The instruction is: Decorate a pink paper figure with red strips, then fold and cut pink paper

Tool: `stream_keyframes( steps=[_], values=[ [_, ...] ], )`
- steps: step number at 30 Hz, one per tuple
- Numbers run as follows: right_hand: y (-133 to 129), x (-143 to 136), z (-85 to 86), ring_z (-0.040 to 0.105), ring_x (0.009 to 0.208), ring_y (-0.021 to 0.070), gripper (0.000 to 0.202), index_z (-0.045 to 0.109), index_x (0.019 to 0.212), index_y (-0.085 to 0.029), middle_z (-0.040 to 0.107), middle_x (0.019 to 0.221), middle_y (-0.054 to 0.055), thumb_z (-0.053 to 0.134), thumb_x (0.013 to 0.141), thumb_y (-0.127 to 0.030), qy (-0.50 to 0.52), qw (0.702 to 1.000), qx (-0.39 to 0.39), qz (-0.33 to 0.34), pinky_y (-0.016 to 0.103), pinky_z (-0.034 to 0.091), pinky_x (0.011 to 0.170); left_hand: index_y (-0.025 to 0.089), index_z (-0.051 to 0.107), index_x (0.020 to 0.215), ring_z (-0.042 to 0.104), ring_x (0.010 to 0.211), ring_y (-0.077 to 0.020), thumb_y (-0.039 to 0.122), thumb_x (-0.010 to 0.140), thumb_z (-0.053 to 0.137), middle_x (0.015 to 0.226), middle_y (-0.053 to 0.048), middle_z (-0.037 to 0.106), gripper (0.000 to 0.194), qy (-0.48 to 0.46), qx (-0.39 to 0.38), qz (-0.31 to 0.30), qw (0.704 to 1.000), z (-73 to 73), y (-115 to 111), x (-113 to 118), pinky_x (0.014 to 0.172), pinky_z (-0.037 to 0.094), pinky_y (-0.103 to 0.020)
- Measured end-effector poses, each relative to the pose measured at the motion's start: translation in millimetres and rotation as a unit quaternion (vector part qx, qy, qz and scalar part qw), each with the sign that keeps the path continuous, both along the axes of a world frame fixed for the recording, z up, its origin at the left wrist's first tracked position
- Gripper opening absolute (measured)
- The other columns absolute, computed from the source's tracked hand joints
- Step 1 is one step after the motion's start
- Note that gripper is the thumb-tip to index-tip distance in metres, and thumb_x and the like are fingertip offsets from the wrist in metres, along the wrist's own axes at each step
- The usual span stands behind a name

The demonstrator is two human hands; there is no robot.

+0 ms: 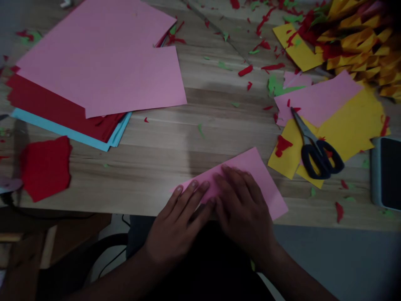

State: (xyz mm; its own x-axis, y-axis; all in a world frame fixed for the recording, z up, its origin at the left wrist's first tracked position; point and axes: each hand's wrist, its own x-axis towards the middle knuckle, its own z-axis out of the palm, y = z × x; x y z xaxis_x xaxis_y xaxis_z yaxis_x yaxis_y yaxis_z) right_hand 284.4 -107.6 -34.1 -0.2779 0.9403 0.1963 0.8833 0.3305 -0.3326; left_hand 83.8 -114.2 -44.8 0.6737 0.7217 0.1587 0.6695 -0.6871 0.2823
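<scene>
The left hand point(175, 228) lies palm down, open, its fingers slightly spread on a pink paper piece point(275, 202) near the front edge of the tabletop point(156, 167). The right hand point(247, 213) has its fingers bent over the same piece; whether it pinches an edge cannot be seen. The thumbs nearly meet, and the paper slants, its far corner pointing away from the person. How many layers it has cannot be told.

The contact looks like pressing or smoothing. For that, the left fingertips would best pin the paper flat while the right ones work outward with even pressure, edges lined up first. Turning it more fully onto the tabletop would support the part near the front edge, and a loose scrap caught underneath could mark it.

Beyond the right hand, scissors point(305, 131) lie on yellow paper point(341, 125), with a dark-faced device point(393, 171) to their right and folded yellow pieces point(360, 42) farther off. To the left are a red piece point(45, 167) and, beyond it, large pink sheets point(103, 58) over red and blue ones.
</scene>
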Motion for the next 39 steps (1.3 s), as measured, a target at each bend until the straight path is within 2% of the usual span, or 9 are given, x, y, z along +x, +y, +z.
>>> stream_keyframes(
  steps=[6,12,15,18,21,24,30,34,39],
  values=[
    [0.2,-0.4,1.3,0.046,0.141,0.031,0.053,0.051,0.145,-0.014,0.052,0.153,0.015,0.054,0.092,-0.019,-0.019,1.0,-0.022,-0.005,0.052,0.039,0.117,0.023,0.058,0.14,0.022,0.155,-0.0257,0.022,0.104,0.04,0.152,-0.012,0.053,0.041,-0.024,0.016,0.016,0.999,-0.4,1.2,1.0,0.127,0.02,-0.044],
    [-8.6,8.5,2.2,0.032,0.152,0.0304,0.073,0.019,0.163,-0.021,0.038,0.164,0.007,0.046,0.096,-0.018,-0.034,0.997,-0.074,-0.01,0.057,0.028,0.124,0.033,0.055,0.142,0.008,0.158,-0.0247,0.032,0.102,0.047,0.157,-0.008,0.047,0.041,0.024,-0.025,-0.013,0.999,5.7,2.8,-12.9,0.129,0.009,-0.043],
    [-20.3,1.6,4.0,0.017,0.157,0.0328,0.07,0.023,0.162,-0.016,0.035,0.164,0.009,0.046,0.096,-0.015,-0.043,0.997,-0.062,-0.003,0.062,0.024,0.124,0.031,0.054,0.143,0.006,0.158,-0.0268,0.031,0.1,0.052,0.16,-0.008,0.042,0.043,0.047,-0.029,-0.026,0.998,6.1,1.7,-16.3,0.129,0.008,-0.046],
    [-37.2,-12.6,0.2,0.01,0.158,0.0286,0.06,0.038,0.154,-0.007,0.039,0.162,0.014,0.05,0.098,-0.023,-0.048,0.997,-0.04,0.048,0.051,0.025,0.126,0.028,0.055,0.141,0.007,0.158,-0.0281,0.032,0.098,0.056,0.163,-0.008,0.037,0.043,0.07,-0.019,-0.023,0.997,3.3,-1.7,-17.4,0.129,0.007,-0.048],
    [-57.5,-14.6,-8.6,0.011,0.158,0.0272,0.059,0.041,0.152,-0.003,0.041,0.16,0.018,0.052,0.099,-0.026,-0.067,0.997,-0.018,0.046,0.046,0.025,0.127,0.027,0.047,0.148,0.01,0.158,-0.026,0.026,0.097,0.057,0.165,-0.007,0.033,0.052,0.082,-0.007,-0.013,0.997,1.6,-4.6,-25.5,0.129,0.008,-0.045],
    [-77.8,2.0,-15.8,0.014,0.157,0.0291,0.067,0.028,0.158,-0.004,0.033,0.164,0.018,0.05,0.095,-0.011,-0.1,0.995,-0.016,0.019,0.05,0.025,0.126,0.023,0.038,0.154,0.019,0.156,-0.0241,0.013,0.094,0.052,0.163,-0.007,0.039,0.063,0.086,0.0,0.017,0.996,4.1,-3.5,-44.3,0.128,0.013,-0.046],
    [-88.5,29.7,-22.3,0.02,0.156,0.026,0.081,0.01,0.163,-0.013,0.035,0.164,0.014,0.041,0.091,0.002,-0.107,0.994,0.011,-0.007,0.053,0.032,0.123,0.019,0.046,0.147,0.035,0.15,-0.0297,0.01,0.088,0.053,0.157,-0.01,0.048,0.06,0.067,0.011,0.11,0.992,13.4,1.9,-72.1,0.124,0.026,-0.052],
    [-66.8,19.2,-16.6,0.029,0.153,0.03,0.07,0.024,0.161,-0.009,0.037,0.163,0.017,0.048,0.095,-0.008,-0.105,0.994,-0.003,0.028,0.053,0.033,0.122,0.012,0.043,0.149,0.026,0.153,-0.0338,0.022,0.087,0.061,0.164,-0.017,0.034,0.065,0.041,0.035,0.071,0.996,12.1,-4.2,-49.9,0.125,0.022,-0.054],
    [-27.8,-3.1,4.2,0.051,0.133,0.033,0.043,0.058,0.137,-0.008,0.057,0.145,0.02,0.05,0.097,-0.02,-0.07,0.995,0.015,0.063,0.053,0.041,0.112,0.015,0.038,0.154,0.031,0.152,-0.0295,0.023,0.093,0.055,0.164,-0.01,0.036,0.065,0.08,0.04,0.023,0.996,2.0,-2.4,-20.8,0.126,0.02,-0.05]
  ],
)
